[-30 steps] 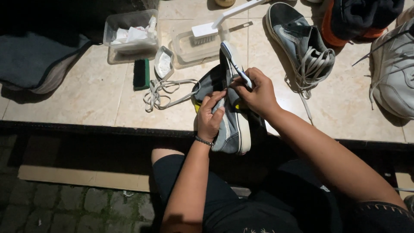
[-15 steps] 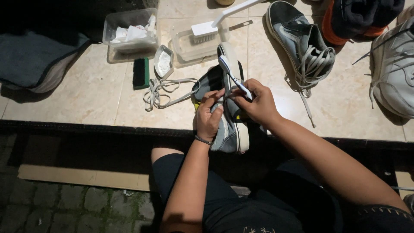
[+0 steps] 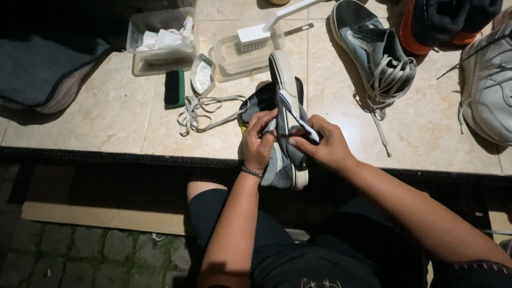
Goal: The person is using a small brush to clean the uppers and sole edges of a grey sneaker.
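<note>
Now, surface: a beige tiled ledge (image 3: 106,117) serves as the worktop; its dark front edge runs across the view just below the hands.
Room: dim light is seen; below the ledge a dark gap, a strip of cardboard (image 3: 101,217) and mossy paving stones (image 3: 80,256) are shown.
Shoe in hand: a grey sneaker with a white sole (image 3: 285,133) is held on edge over the front edge of the ledge, sole turned up and to the right, heel nearest the person.
Left hand (image 3: 260,141): it is clasped around the grey upper from the left side; a bead bracelet is worn on the wrist.
Right hand (image 3: 322,144): it is closed, fingertips pinched on a thin white piece (image 3: 298,118) lying along the sole edge; what that piece is cannot be told.
Behind the shoe: a loose white lace (image 3: 205,112) is coiled on the tiles, just left of the sneaker.
Brushes: a small dark brush (image 3: 174,88) lies beside a little white dish (image 3: 202,74); a white-handled brush (image 3: 266,29) rests on a clear tub (image 3: 240,56).
Container: a clear box with white scraps (image 3: 160,40) stands further back left.
Left edge: a grey cloth (image 3: 42,72) is bunched there.
Right side: a second grey sneaker (image 3: 373,53) lies laced, well apart from the hands; a white shoe (image 3: 488,85) and an orange-soled dark shoe (image 3: 448,21) sit at the far right.
In the way: nothing is seen to stand between the hands and the held sneaker; the person's dark shorts (image 3: 298,250) fill the lower view.
</note>
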